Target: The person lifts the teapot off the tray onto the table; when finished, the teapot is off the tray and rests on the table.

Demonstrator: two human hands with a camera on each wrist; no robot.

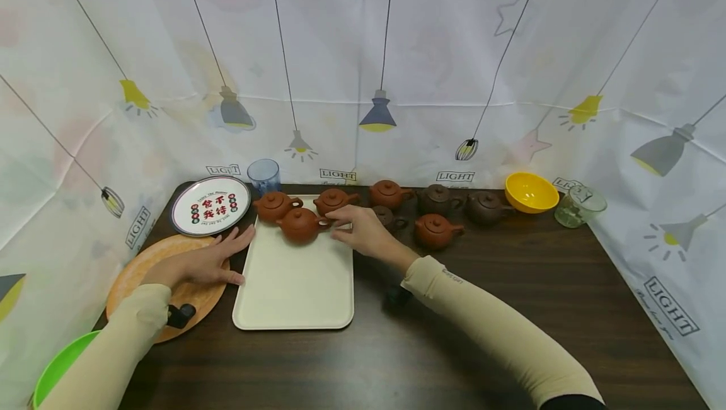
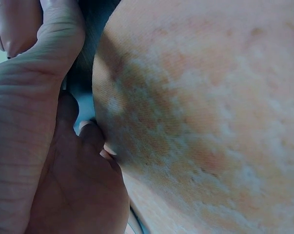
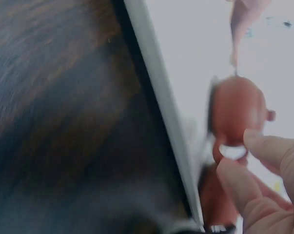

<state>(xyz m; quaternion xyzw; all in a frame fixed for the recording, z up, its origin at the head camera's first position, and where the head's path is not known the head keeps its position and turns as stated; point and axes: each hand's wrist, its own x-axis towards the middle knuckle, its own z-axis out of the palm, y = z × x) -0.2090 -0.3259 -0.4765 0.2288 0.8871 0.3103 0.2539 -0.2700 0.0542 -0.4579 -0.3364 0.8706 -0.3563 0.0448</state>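
A cream tray point(image 1: 295, 290) lies on the dark table, with reddish-brown clay teapots at its far end. My right hand point(image 1: 365, 230) pinches the handle of the front teapot point(image 1: 300, 226) between thumb and fingers; the right wrist view shows this teapot point(image 3: 238, 109) from the handle side. Behind it on the tray are a second teapot point(image 1: 273, 206) at the left and a third point(image 1: 333, 201) near my right fingers. My left hand point(image 1: 198, 265), fingers spread, lies over the orange round board point(image 1: 138, 271), with its fingertips at the tray's left edge.
Right of the tray stand several more teapots, red-brown point(image 1: 435, 232) and dark brown point(image 1: 485, 207). A yellow bowl point(image 1: 531, 193) and a greenish glass point(image 1: 580, 206) are at the back right. At the back left are a white plate point(image 1: 211, 206) and a blue glass point(image 1: 264, 176).
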